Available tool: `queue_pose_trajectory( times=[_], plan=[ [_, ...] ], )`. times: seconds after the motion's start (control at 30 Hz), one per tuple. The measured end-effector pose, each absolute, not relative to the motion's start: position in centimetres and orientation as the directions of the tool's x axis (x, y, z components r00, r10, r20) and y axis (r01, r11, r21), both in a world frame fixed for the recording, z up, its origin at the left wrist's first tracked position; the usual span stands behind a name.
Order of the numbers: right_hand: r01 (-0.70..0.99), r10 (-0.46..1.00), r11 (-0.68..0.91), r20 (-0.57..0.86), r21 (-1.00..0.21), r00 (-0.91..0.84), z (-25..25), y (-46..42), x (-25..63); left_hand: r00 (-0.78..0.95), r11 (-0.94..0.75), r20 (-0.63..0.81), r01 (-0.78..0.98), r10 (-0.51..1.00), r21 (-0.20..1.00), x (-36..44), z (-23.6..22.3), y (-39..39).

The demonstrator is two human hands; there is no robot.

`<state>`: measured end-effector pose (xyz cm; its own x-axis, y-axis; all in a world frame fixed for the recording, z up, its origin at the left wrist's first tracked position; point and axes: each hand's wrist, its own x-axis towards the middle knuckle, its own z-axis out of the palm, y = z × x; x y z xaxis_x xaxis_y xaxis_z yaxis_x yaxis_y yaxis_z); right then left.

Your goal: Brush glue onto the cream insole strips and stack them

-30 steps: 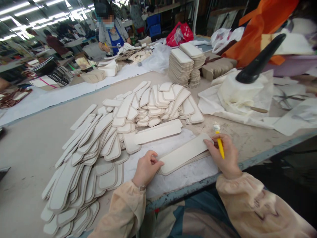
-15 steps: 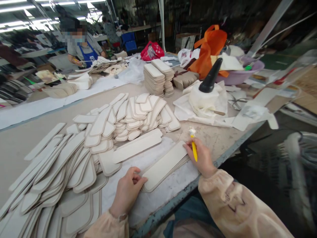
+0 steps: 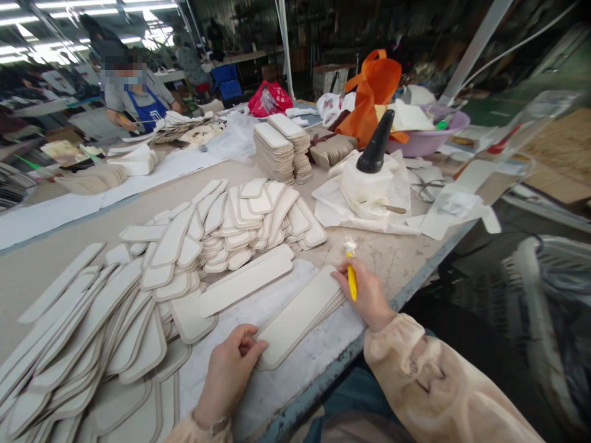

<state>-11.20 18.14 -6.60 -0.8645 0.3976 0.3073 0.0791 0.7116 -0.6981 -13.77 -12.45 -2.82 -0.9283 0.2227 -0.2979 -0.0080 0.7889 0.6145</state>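
Note:
A long off-white strip with rounded corners (image 3: 298, 317) lies on top of a few similar strips, slightly fanned at their right edge. At its near end my left hand (image 3: 231, 366) is closed, thumb on the corner and fingers curled at the edge. My right hand (image 3: 364, 292) grips a yellow-handled brush (image 3: 352, 280), its bristle end coated in white and pointing away from me. That hand's thumb and fingertips also touch the strip's far end. Just beyond lies another long pale strip (image 3: 249, 280). White paper (image 3: 221, 326) is spread underneath.
Heaps of loose pale pieces (image 3: 124, 307) cover the left and middle. Behind them stand neat stacks (image 3: 274, 147). A white container with a black cone-shaped top (image 3: 369, 178) sits on plastic sheeting at right. The table edge (image 3: 318, 378) runs close to me. A co-worker (image 3: 138, 98) stands across the table.
My view has swung to the right, so the table's contents appear further left. Both hands keep their places at the strip's ends, and the brush stays in my right hand.

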Motion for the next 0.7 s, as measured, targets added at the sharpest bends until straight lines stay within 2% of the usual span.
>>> queue_pose_trajectory(
  times=[0.1,0.2,0.37,0.43,0.5,0.57,0.7],
  plan=[
    [0.100,0.387,0.763,0.327,-0.639,-0.862,-6.9,18.4,-11.2,-0.927,0.794,-0.297,0.003,0.231,0.608,-13.7,-2.8,-12.5],
    [0.058,0.323,0.843,0.416,-0.535,-0.850,-6.5,18.3,-11.0,-0.925,0.799,-0.292,0.021,0.244,0.600,-13.8,-2.9,-12.6],
    [-0.297,-0.039,0.833,0.486,-0.467,-0.873,-5.0,14.8,-9.8,-0.924,0.822,-0.291,0.042,0.249,0.569,-14.0,-3.2,-12.7],
    [-0.394,-0.178,0.796,0.444,-0.460,-0.878,-5.0,12.8,-9.4,-0.917,0.826,-0.306,0.044,0.257,0.562,-14.1,-3.2,-12.7],
    [-0.420,-0.254,0.781,0.381,-0.462,-0.889,-5.3,11.6,-9.1,-0.907,0.829,-0.323,0.048,0.270,0.558,-14.2,-3.2,-12.6],
    [-0.389,-0.251,0.793,0.331,-0.468,-0.910,-5.7,11.5,-9.0,-0.899,0.834,-0.332,0.062,0.286,0.549,-14.2,-3.2,-12.6],
    [-0.259,-0.128,0.862,0.307,-0.436,-0.943,-6.2,14.5,-9.2,-0.892,0.835,-0.316,0.113,0.324,0.538,-14.3,-3.1,-12.5]
  ],
)
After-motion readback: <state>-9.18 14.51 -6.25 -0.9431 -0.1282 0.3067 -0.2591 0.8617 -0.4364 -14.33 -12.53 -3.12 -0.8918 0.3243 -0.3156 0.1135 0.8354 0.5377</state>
